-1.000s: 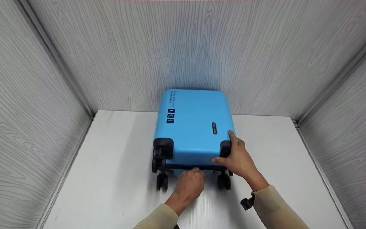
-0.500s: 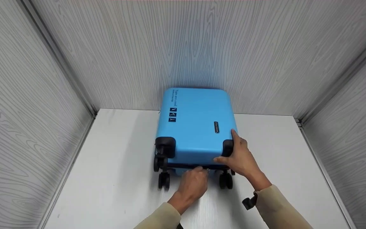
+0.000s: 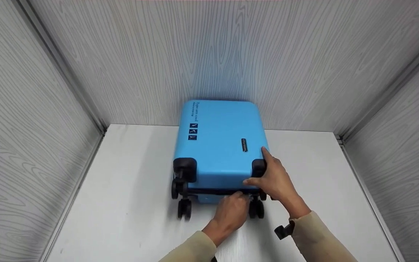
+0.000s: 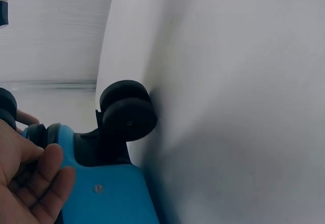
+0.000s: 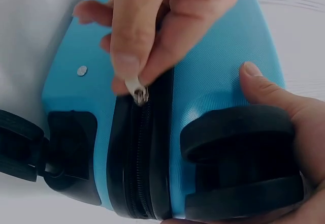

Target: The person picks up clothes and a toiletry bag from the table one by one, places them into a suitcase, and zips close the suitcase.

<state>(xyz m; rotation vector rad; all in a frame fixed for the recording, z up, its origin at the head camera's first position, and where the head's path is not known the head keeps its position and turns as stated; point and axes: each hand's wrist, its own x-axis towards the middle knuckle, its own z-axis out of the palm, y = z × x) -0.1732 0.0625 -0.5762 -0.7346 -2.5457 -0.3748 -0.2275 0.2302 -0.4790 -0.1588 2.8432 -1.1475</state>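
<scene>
A blue suitcase (image 3: 220, 134) lies on the white surface (image 3: 140, 189), its far end close to the back wall (image 3: 209, 47) and its wheels (image 3: 184, 208) turned toward the person. The left hand (image 3: 232, 211) is at the near end, below the upper shell, with thumb and fingers drawn narrow and pinching a metal zip pull (image 5: 134, 88). The pull sits at the zip (image 5: 141, 168), which runs through the black band between the two shells. The right hand (image 3: 276, 182) grips the near right corner, over a black corner guard (image 3: 258, 168); its thumb and index finger are spread wide, the thumb on the end face, with a wheel just beside the hand. Printed lettering and three dark squares (image 3: 192, 131) run along the left of the upper shell, and a small dark label (image 3: 244, 145) is toward the right. Both arms wear beige sleeves (image 3: 191, 249); a black clip (image 3: 284, 231) juts out at the right cuff.
</scene>
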